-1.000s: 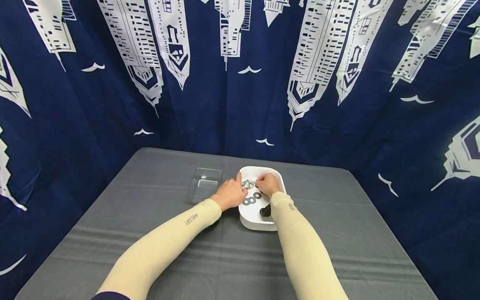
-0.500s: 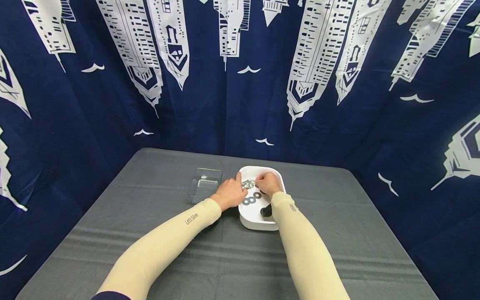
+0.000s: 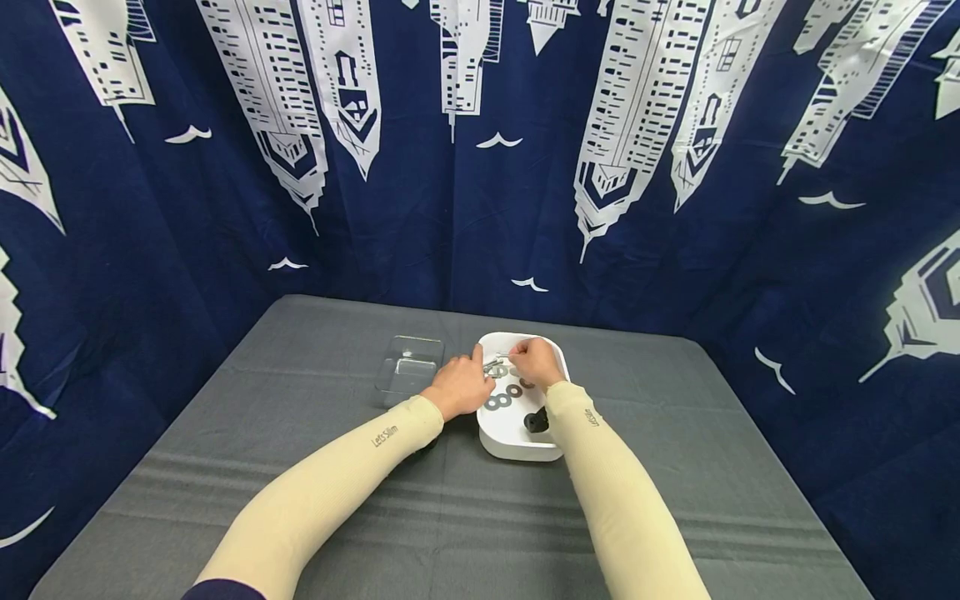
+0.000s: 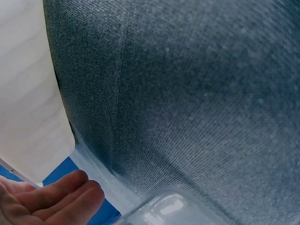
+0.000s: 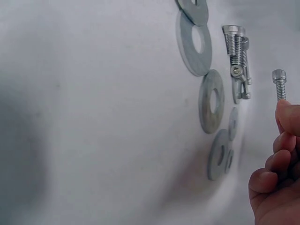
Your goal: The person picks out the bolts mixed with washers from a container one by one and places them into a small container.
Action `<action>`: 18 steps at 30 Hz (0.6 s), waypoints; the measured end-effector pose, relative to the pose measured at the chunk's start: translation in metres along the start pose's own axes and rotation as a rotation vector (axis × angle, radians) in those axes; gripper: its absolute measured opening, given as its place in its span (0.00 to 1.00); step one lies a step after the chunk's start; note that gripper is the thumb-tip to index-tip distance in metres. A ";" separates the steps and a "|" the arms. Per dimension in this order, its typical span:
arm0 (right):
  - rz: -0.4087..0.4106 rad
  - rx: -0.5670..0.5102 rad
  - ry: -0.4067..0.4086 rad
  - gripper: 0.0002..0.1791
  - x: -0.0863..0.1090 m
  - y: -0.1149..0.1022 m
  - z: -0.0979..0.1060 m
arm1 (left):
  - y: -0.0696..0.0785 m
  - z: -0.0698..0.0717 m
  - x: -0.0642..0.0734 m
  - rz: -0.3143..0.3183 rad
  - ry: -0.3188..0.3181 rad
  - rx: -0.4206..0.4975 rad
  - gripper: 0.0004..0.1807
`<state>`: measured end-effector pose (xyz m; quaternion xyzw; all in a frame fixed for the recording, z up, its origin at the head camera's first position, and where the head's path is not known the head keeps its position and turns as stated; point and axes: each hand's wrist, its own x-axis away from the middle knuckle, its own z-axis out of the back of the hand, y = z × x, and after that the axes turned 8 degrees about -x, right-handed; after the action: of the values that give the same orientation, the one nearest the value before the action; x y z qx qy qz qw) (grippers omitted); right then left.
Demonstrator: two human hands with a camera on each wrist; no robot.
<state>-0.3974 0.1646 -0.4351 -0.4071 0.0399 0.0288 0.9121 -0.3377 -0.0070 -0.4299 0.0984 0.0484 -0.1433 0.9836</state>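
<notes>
- Your right hand [image 3: 537, 362] is over the far end of the white rounded plastic tray [image 3: 501, 442], fingers curled, pinching a small silver socket-head bolt [image 5: 279, 83] by its threaded end, head pointing up in the right wrist view.
- That bolt is lifted off the tray floor, just at 3 o'clock of a little heap of silver bolts [image 5: 237, 65] lying in the tray.
- At 9 o'clock of the heap there's a row of flat grey metal washers [image 5: 210, 101], overlapping each other, running from big ones down to small ones toward 6 o'clock.
- Your left hand [image 3: 459, 385] rests at the tray's 9 o'clock edge, fingers relaxed and close together, holding nothing as far as the left wrist view shows.
- A black chunky part [image 3: 535, 422] sits in the tray's near end, right beside your right forearm.
- A clear plastic box [image 3: 409, 367] stands on the grey cloth-covered table [image 3: 300, 467], at 9 o'clock of the tray, just beside your left hand.
- Blue curtain with white skyscraper print [image 3: 465, 167] hangs all round the table.
</notes>
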 end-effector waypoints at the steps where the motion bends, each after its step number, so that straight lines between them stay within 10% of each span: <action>1: 0.015 0.004 0.006 0.06 0.001 -0.002 0.001 | 0.000 0.000 0.000 0.000 -0.002 -0.004 0.37; 18: 0.123 0.020 -0.001 0.07 0.009 -0.016 0.022 | -0.001 0.002 -0.001 -0.018 -0.002 -0.052 0.37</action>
<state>-0.3864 0.1706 -0.4090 -0.3947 0.0649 0.0845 0.9126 -0.3389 -0.0083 -0.4284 0.0721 0.0519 -0.1511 0.9845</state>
